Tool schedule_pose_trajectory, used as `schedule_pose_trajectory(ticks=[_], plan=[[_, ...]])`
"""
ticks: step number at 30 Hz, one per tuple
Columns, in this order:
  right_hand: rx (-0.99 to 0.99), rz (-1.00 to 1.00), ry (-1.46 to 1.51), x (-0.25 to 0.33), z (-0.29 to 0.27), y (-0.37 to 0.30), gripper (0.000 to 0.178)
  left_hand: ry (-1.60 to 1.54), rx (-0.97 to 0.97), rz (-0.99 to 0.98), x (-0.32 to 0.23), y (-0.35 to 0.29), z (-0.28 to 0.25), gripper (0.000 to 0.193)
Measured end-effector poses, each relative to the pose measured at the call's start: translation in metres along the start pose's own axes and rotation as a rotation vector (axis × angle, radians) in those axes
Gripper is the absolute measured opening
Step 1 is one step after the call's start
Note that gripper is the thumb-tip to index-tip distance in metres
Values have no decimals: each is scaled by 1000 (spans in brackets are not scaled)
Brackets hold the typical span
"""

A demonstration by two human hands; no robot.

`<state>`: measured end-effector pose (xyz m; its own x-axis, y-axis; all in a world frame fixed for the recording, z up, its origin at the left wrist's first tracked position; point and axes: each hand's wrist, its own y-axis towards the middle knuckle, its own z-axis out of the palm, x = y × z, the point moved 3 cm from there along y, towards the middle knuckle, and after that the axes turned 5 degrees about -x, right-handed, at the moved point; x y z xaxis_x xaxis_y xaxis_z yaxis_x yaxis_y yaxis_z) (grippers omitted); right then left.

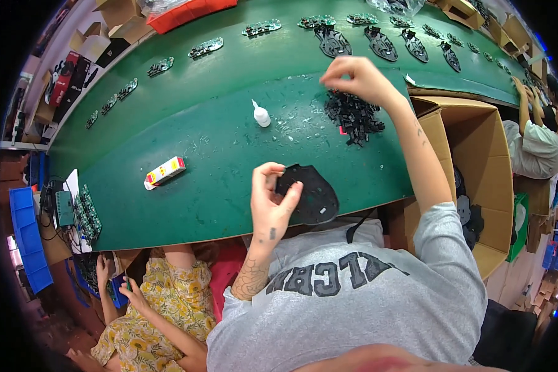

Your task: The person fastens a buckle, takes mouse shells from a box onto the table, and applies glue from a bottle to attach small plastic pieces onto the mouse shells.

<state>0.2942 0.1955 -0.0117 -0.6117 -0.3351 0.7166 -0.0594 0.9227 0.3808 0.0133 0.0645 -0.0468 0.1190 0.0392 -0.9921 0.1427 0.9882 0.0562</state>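
Near the table's front edge, my left hand grips a rounded black plastic shell, shaped like the base of a computer mouse, with the thumb on its inner face. Farther off to the right, my right hand hovers by the far side of a heap of small black plastic parts. Its fingertips are pinched together; anything between them is too small to make out. A small red piece lies at the heap's left edge.
A white dropper bottle and a small white, yellow and red carton stand on the green table. Beyond, circuit boards and black housings form a row. An open cardboard box adjoins my right side. Co-workers sit on both sides.
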Motion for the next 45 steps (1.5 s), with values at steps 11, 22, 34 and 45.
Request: schedule_pose_trajectory(ticks=[11, 22, 34, 45], plan=[[242, -285, -540, 42, 25, -34, 15, 115, -33, -59, -12, 9, 4, 41], [106, 233, 186, 107, 53, -90, 11, 62, -77, 71, -11, 19, 17, 43], [-87, 565, 405, 17, 44, -5, 35, 228, -38, 127, -6, 17, -5, 75], [-60, 572, -344, -50, 62, 103, 56, 270, 98, 91, -10, -8, -8, 66]])
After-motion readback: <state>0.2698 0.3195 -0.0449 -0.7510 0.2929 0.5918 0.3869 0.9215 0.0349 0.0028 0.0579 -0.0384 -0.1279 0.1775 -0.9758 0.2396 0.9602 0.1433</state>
